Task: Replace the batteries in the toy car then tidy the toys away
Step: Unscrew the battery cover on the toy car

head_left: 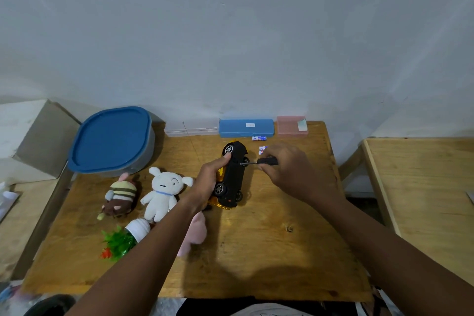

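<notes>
Bare counter (pixel 269 251) lies open at 5 and 6 o'clock; plush toys (pixel 164 190) crowd 9 o'clock, boxes (pixel 246 127) line 12.

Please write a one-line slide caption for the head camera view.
Left hand steadies the toy car on its side while right hand applies a screwdriver.

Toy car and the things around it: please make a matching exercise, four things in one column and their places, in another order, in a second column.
Things:
1. toy car
2. screwdriver
3. white plush dog
4. blue pencil case

Places:
A. at the far edge of the table, by the wall
B. in the left hand, black underside turned toward the right hand
C. lying on the table between the striped plush and the car
D. in the right hand, tip at the car's underside

Pairs: 1-B, 2-D, 3-C, 4-A
</notes>
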Action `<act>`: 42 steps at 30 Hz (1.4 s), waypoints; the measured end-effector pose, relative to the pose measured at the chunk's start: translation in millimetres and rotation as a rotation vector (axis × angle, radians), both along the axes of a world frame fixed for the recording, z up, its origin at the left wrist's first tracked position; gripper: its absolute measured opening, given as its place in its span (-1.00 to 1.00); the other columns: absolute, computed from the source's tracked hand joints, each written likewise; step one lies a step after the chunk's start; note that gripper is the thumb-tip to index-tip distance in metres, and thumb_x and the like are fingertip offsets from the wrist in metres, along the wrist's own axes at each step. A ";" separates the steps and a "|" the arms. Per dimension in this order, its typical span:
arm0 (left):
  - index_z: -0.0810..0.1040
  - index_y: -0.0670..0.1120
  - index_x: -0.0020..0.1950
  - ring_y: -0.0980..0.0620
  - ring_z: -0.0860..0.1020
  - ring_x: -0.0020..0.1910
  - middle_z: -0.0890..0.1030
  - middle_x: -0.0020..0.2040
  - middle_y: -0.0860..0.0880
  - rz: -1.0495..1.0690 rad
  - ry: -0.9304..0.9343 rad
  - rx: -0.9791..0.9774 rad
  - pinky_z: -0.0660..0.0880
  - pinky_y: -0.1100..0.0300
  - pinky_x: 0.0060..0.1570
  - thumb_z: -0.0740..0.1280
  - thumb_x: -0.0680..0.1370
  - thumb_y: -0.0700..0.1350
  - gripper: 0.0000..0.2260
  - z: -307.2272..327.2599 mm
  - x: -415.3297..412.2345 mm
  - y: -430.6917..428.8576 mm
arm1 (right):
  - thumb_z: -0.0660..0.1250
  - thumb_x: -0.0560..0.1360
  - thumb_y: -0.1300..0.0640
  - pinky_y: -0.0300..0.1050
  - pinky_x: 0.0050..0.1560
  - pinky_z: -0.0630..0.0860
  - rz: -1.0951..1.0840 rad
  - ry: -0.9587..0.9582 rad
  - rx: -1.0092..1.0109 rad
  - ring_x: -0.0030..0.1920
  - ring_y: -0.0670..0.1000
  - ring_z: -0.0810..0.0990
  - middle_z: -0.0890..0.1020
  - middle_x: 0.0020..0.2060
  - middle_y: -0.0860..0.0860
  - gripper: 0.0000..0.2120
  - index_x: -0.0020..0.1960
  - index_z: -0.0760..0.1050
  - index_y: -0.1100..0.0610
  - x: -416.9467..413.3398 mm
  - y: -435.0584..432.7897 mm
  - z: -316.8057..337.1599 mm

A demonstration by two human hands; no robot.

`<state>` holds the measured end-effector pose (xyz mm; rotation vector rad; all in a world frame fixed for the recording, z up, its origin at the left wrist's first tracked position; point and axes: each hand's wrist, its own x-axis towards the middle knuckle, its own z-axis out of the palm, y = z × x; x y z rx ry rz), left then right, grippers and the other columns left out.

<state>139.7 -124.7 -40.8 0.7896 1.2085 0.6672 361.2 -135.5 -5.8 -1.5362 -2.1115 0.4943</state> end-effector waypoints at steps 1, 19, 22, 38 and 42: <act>0.59 0.02 0.32 -0.21 0.64 0.13 0.68 0.16 -0.17 0.003 0.004 -0.002 0.58 -0.12 0.11 0.23 0.60 0.22 -0.58 0.2 0.7 0.4 | 0.43 0.48 0.02 -0.12 -0.15 0.53 -0.004 0.005 0.025 -0.13 -0.10 0.50 0.57 -0.13 -0.07 -0.88 -0.01 0.60 0.02 0.8 0.1 -1.5; 0.55 -0.02 0.33 -0.21 0.60 0.20 0.64 0.21 -0.18 -0.059 0.048 0.028 0.53 -0.18 0.24 0.33 0.43 0.26 -0.44 -0.3 1.0 -3.1 | 0.47 0.45 0.07 -0.05 -0.23 0.58 -0.010 -0.105 0.036 -0.20 -0.06 0.53 0.61 -0.19 -0.04 -0.90 -0.05 0.61 0.03 -0.6 -1.7 -1.1; 0.56 -0.15 0.23 -0.21 0.62 0.14 0.64 0.13 -0.23 -0.074 0.072 0.061 0.52 -0.12 0.13 0.33 0.40 0.13 -0.49 2.5 0.0 -4.2 | 0.42 0.45 -0.08 -0.07 -0.28 0.56 -0.022 -0.117 0.000 -0.26 -0.05 0.55 0.63 -0.27 -0.02 -0.80 -0.08 0.65 0.05 -2.4 0.0 0.2; 0.60 -0.19 0.14 -0.25 0.63 0.07 0.65 0.04 -0.23 -0.052 0.104 0.086 0.51 -0.12 0.08 0.40 0.25 0.15 -0.42 -0.2 0.2 -2.9 | 0.34 0.47 -0.21 -0.11 -0.30 0.54 0.006 -0.104 -0.053 -0.25 -0.10 0.53 0.60 -0.27 -0.10 -0.75 -0.05 0.55 -0.04 -2.5 1.6 2.7; 0.59 -0.18 0.17 -0.30 0.62 0.13 0.65 0.10 -0.27 -0.049 0.096 0.069 0.50 -0.22 0.18 0.39 0.30 0.13 -0.45 -4.6 -0.2 -3.8 | 0.30 0.53 -0.12 -0.04 -0.25 0.56 0.015 -0.120 -0.048 -0.22 -0.09 0.53 0.64 -0.23 -0.08 -0.79 0.01 0.63 -0.04 -0.8 2.5 0.8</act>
